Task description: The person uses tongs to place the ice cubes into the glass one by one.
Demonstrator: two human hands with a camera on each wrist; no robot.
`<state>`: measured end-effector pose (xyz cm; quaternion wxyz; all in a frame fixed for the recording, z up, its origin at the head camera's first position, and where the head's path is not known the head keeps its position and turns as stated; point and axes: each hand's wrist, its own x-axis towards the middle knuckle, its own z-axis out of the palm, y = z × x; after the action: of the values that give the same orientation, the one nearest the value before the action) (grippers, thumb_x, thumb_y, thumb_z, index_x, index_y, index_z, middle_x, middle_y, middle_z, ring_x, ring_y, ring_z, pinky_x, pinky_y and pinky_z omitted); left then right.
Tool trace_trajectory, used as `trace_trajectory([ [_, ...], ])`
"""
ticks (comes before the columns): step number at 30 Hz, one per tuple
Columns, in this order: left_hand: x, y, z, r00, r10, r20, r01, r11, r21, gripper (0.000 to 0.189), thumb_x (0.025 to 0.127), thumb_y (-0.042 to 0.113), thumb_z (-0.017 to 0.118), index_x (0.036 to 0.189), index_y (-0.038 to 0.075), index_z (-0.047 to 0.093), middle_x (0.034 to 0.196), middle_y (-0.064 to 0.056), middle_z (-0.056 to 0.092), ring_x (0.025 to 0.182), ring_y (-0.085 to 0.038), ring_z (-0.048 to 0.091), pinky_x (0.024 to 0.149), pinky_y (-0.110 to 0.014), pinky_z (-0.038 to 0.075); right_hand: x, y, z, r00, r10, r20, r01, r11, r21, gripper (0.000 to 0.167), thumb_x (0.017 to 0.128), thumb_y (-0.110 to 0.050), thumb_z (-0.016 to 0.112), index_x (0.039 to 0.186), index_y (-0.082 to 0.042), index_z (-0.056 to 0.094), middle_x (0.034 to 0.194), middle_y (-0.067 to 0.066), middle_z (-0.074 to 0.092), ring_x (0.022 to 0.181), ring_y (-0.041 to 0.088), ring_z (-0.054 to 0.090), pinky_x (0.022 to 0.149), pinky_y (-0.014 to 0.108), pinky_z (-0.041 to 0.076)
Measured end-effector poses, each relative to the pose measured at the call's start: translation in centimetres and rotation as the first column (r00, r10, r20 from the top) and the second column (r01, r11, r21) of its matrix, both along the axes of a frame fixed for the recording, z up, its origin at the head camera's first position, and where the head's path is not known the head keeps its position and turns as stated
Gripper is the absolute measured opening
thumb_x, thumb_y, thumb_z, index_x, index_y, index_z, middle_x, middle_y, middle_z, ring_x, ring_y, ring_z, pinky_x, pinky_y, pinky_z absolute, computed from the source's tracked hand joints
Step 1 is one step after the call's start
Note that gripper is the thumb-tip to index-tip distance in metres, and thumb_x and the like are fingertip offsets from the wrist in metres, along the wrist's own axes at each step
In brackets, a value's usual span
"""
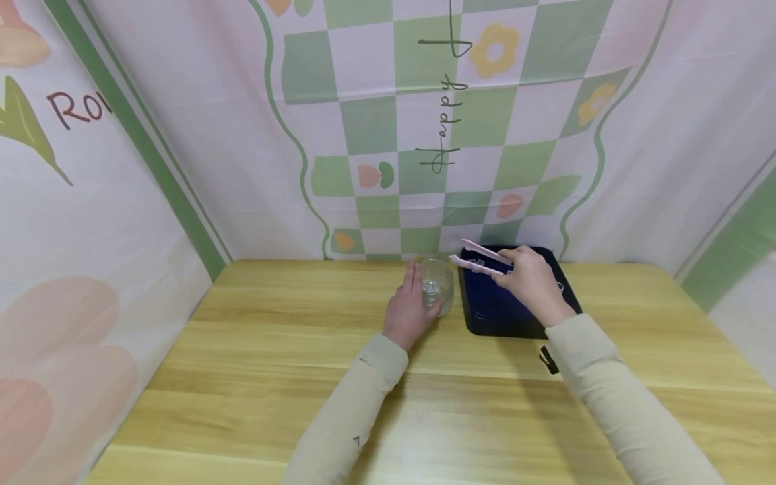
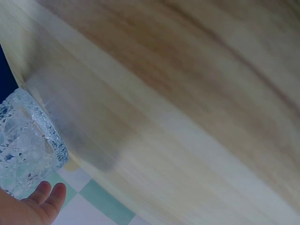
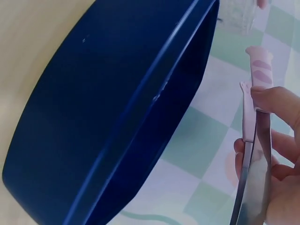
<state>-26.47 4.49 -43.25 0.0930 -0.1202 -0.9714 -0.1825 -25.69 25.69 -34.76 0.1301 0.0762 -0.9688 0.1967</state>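
Note:
My left hand (image 1: 407,311) is wrapped about the side of a clear glass (image 1: 438,286), fingers along its left and thumb at the near side. In the left wrist view the cut-pattern glass (image 2: 30,140) shows close beside the fingertips. My right hand (image 1: 533,281) grips metal tongs with pale pink tips (image 1: 481,268) above a dark blue bin (image 1: 497,316). The thumb presses one arm of the tongs (image 3: 261,77), fingers lie behind the other, and the two tips stand apart. A few small clear cubes (image 1: 475,263) show near the tips, over the bin's far left part.
A small black clip-like piece (image 1: 548,360) lies on the wooden table (image 1: 273,364) near the right sleeve. Behind the table's far edge hangs a checked green and white cloth (image 1: 424,222). The glass stands just left of the bin.

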Motion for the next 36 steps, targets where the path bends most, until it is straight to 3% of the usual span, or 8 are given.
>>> trace_trajectory([
  [10,-0.1,0.0,0.0,0.999,0.007,0.031,-0.007,1.0,-0.006,0.09,0.089,0.05,0.059,0.153,0.005,0.015,0.161,-0.007,0.018,0.12,-0.025,0.057,0.093,-0.036,0.054,-0.6,1.7,-1.4,0.997,-0.074,-0.012,0.074,0.997,0.006,0.043,0.078,-0.01,0.073,0.114,0.011,0.063,0.103,0.034,0.061,0.095,0.048,0.058,0.085,0.059,0.047],
  [23,-0.2,0.0,-0.1,0.999,0.007,0.044,-0.006,1.0,-0.02,0.089,0.09,0.051,0.057,0.153,0.005,0.014,0.161,-0.008,0.018,0.12,-0.025,0.057,0.093,-0.035,0.054,-1.1,2.8,-3.8,0.991,-0.13,-0.022,0.13,0.991,0.017,0.036,0.075,-0.005,0.072,0.105,0.012,0.065,0.093,0.032,0.061,0.083,0.047,0.06,0.072,0.058,0.049],
  [36,-0.3,0.0,0.0,0.999,0.002,0.046,-0.001,1.0,-0.028,0.089,0.091,0.051,0.056,0.153,0.005,0.013,0.162,-0.008,0.017,0.121,-0.024,0.056,0.095,-0.034,0.054,-1.9,2.9,-5.2,0.986,-0.159,0.046,0.159,0.987,0.011,0.037,0.075,-0.004,0.07,0.108,0.01,0.065,0.1,0.031,0.06,0.09,0.051,0.058,0.074,0.06,0.049],
])
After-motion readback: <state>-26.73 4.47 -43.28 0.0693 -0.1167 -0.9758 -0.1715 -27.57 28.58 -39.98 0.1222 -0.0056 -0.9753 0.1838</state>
